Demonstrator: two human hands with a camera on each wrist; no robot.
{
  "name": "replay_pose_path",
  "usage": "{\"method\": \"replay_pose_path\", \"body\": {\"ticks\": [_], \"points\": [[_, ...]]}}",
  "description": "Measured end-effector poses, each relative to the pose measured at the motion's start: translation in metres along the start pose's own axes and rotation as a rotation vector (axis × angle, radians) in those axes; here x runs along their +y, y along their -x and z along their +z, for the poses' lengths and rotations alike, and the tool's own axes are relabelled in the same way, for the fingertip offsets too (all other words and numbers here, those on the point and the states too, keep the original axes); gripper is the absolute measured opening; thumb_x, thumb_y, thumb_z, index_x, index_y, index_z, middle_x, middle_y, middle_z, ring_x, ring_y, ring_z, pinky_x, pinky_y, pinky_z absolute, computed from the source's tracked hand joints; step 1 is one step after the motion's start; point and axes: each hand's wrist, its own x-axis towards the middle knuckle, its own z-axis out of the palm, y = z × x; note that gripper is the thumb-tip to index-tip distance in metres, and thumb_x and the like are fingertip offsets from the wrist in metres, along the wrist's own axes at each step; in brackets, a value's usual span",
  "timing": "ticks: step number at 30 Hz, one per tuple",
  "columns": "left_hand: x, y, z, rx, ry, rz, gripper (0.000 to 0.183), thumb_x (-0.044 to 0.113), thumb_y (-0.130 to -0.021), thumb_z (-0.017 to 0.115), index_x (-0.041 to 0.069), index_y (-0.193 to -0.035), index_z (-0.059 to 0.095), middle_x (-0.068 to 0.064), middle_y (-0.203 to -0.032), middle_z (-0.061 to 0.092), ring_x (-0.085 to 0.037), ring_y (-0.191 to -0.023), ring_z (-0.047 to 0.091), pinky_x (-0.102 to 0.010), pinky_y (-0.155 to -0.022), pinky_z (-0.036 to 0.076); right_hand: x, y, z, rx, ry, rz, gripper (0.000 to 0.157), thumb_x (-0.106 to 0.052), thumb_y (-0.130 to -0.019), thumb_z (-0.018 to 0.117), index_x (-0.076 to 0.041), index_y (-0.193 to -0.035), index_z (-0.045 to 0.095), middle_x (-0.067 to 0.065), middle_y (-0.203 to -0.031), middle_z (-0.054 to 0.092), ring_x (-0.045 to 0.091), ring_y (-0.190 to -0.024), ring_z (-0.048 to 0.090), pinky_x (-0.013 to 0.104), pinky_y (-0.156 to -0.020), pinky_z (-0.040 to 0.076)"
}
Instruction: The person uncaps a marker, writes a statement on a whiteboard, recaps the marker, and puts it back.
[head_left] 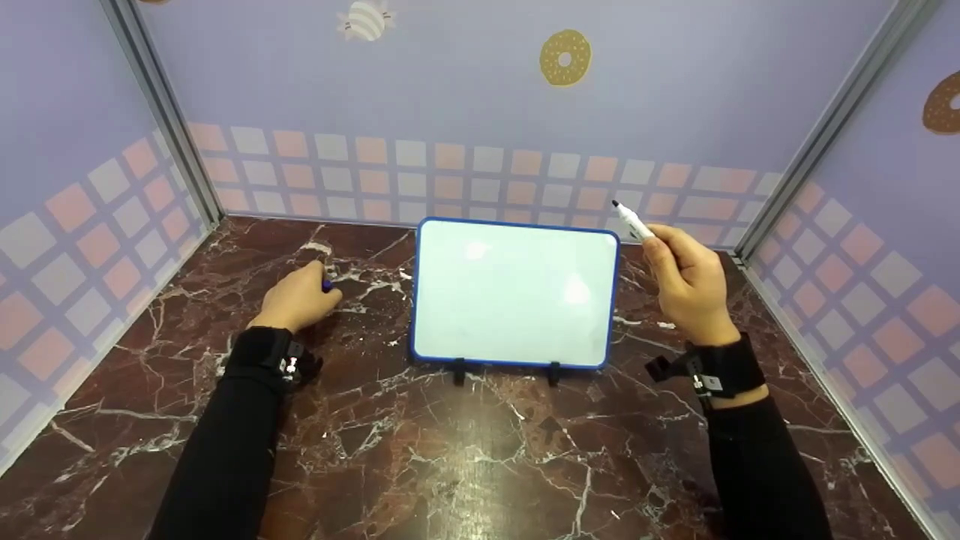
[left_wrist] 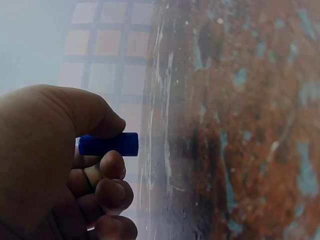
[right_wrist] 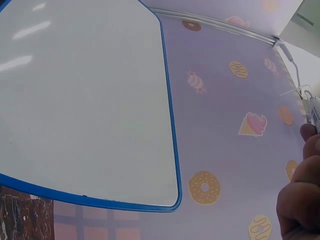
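White marker uncapped, tilted upward; blue cap well apart.

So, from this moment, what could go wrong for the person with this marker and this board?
The small blue cap, pinched in the left hand, might slip out and roll across the tabletop. The marker in the right hand has its dark tip bare, so a careless swing could leave a mark. The whiteboard rests on two small black feet, so pressing hard might tip or shift it.
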Motion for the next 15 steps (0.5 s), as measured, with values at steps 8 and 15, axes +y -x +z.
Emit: {"method": "replay_pose_path", "body": {"ticks": [8, 15], "points": [[-0.0046, -0.0024, 0.0024, -0.047, -0.019, 0.0, 0.022, 0.02, -0.106, 0.061, 0.001, -0.114, 0.053, -0.018, -0.101, 0.059, -0.036, -0.087, 0.057, -0.051, -0.077, 0.047, 0.0031, 0.0015, 0.0018, 0.012, 0.031, -0.007, 0.018, 0.015, -0.106, 0.061, 0.011, -0.113, 0.076, 0.005, -0.075, 0.057, 0.004, -0.062, 0.046, 0.018, -0.055, 0.035], [-0.0049, -0.003, 0.0033, -0.058, -0.015, -0.004, 0.026, 0.023, -0.107, 0.061, 0.0, -0.115, 0.053, -0.019, -0.101, 0.059, -0.037, -0.089, 0.058, -0.053, -0.079, 0.048, 0.0032, 0.002, 0.0048, 0.002, 0.079, -0.011, 0.017, 0.013, -0.106, 0.063, 0.01, -0.115, 0.078, 0.003, -0.078, 0.058, 0.004, -0.063, 0.044, 0.018, -0.056, 0.034]]}}
